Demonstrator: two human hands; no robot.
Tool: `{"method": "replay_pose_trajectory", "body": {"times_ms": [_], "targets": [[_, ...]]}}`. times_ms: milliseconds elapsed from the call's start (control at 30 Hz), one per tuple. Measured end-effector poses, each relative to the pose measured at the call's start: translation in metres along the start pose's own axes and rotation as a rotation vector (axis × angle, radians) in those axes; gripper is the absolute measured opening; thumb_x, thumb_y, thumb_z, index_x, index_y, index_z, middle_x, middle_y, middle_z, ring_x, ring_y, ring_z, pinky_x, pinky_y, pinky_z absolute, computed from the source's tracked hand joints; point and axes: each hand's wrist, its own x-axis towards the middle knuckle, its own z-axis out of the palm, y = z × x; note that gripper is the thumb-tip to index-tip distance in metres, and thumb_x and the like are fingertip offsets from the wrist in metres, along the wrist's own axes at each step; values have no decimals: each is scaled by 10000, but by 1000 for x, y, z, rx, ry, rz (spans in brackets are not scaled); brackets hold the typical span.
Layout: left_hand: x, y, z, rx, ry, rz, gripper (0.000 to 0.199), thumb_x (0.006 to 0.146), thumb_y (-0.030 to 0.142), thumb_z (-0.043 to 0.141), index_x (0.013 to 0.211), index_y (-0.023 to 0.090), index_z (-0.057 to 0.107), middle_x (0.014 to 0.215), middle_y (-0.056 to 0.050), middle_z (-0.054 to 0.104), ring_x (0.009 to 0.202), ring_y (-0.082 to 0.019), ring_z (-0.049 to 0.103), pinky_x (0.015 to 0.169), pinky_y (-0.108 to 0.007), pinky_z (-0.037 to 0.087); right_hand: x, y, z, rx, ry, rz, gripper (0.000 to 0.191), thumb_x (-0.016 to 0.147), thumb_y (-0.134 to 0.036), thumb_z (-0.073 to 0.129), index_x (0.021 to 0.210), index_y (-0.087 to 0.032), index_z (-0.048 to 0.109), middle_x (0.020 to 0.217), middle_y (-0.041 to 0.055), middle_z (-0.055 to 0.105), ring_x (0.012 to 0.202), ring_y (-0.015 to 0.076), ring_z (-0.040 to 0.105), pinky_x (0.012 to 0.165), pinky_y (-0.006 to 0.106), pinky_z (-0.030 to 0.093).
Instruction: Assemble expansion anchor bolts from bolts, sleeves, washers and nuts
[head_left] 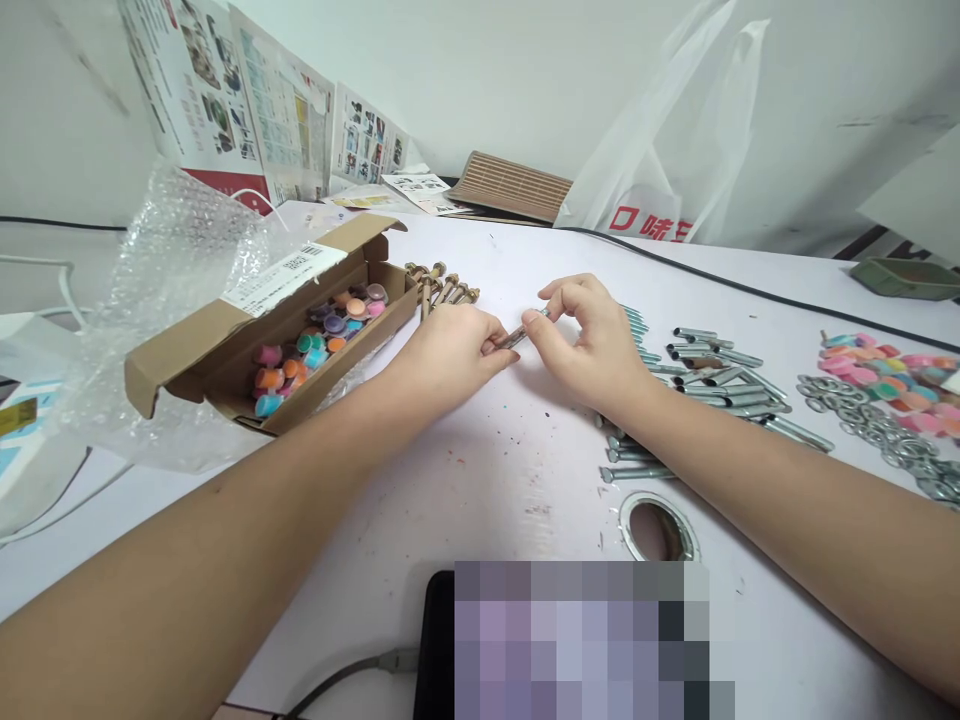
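Between my two hands is a slim metal bolt [516, 337], held at a slant above the table. My left hand [459, 345] pinches its lower left end with thumb and fingers. At the upper right end, the thumb and fingertips of my right hand [583, 335] close on it. Whether a sleeve sits on the bolt is too small to tell. Just beyond my left hand lies a cluster of brass-coloured bolts [448, 290]. Silvery metal tubes [724, 375] lie to the right of my right hand, and several headed bolts [634, 472] stick out beneath my right forearm.
An open cardboard box [341, 385] with colourful plastic caps [315, 345] stands left, near bubble wrap [165, 270]. Metal washers [874, 425] and more caps [900, 375] lie far right. A metal ring [626, 525] and a phone with a cable [435, 650] are in front.
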Motion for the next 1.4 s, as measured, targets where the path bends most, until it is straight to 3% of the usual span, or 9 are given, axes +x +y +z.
{"method": "replay_pose_trajectory", "body": {"times_ms": [100, 267, 433, 633, 900, 1167, 1267, 1400], "targets": [[-2, 3, -3, 45, 8, 12, 359, 841, 354, 616, 572, 195, 440, 537, 20, 445, 546, -122, 343, 586, -317, 244, 2, 0, -1, -5, -33, 47, 270, 836, -330, 617, 659, -228, 442, 790, 50, 634, 827, 232, 625, 761, 413, 465], [-3, 7, -8, 78, 22, -13, 304, 839, 338, 617, 590, 188, 526, 553, 11, 477, 558, -129, 363, 585, -314, 260, 4, 0, -3, -13, -129, 122, 385, 902, -408, 570, 582, -217, 475, 696, 39, 616, 706, 201, 588, 683, 385, 424], [-1, 2, -8, 83, 49, -80, 317, 809, 424, 647, 599, 197, 579, 578, -23, 546, 571, -160, 432, 570, -325, 280, 4, 3, -4, 6, -112, 128, 420, 962, -546, 500, 712, -211, 550, 725, 40, 616, 719, 201, 572, 676, 371, 396], [2, -10, -9, 230, 101, -243, 258, 727, 403, 679, 590, 190, 633, 530, -61, 541, 537, -197, 466, 540, -332, 294, 2, 7, -2, 24, -68, 103, 308, 951, -496, 526, 859, -204, 567, 811, 46, 640, 748, 187, 574, 678, 346, 421], [3, -18, -9, 282, 141, -280, 333, 740, 519, 699, 668, 197, 659, 603, -90, 560, 659, -282, 574, 629, -388, 426, 3, 7, -3, 17, -65, 74, 263, 954, -464, 501, 885, -213, 537, 841, 60, 635, 778, 198, 587, 719, 371, 464], [0, -7, -11, 225, 142, -298, 127, 709, 221, 675, 820, 189, 727, 739, -101, 668, 734, -268, 598, 670, -368, 459, 6, 3, -12, -23, -62, 23, 189, 960, -408, 527, 926, -223, 507, 906, 66, 631, 856, 220, 613, 791, 422, 495], [-2, -3, -11, 166, 150, -273, 205, 713, 214, 672, 906, 185, 736, 787, -100, 696, 761, -268, 605, 696, -366, 456, 14, -2, -24, -46, -52, 8, 99, 922, -310, 566, 931, -229, 509, 928, 60, 639, 862, 215, 621, 800, 421, 506], [-6, 3, -11, 100, 163, -166, 189, 822, 258, 585, 890, 187, 746, 768, -86, 704, 696, -230, 587, 685, -361, 430, 23, -13, -41, -57, -52, -8, 90, 861, -218, 585, 926, -236, 524, 936, 57, 657, 865, 218, 633, 809, 427, 521]]}}
